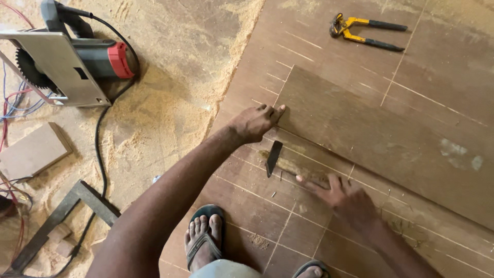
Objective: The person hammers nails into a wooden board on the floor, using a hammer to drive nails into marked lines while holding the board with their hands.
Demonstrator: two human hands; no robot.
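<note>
Left hand (256, 122) presses fingertips flat on a brown plywood panel (381, 134); right hand (346, 200) grips a wooden-handled hammer (280, 162) lying on the sheet.

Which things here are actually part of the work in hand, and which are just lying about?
In use: left hand pressing the plywood board; right hand holding the hammer.

Lying about: circular saw, yellow-handled pincers, metal square, small wood offcut, sawdust.
</note>
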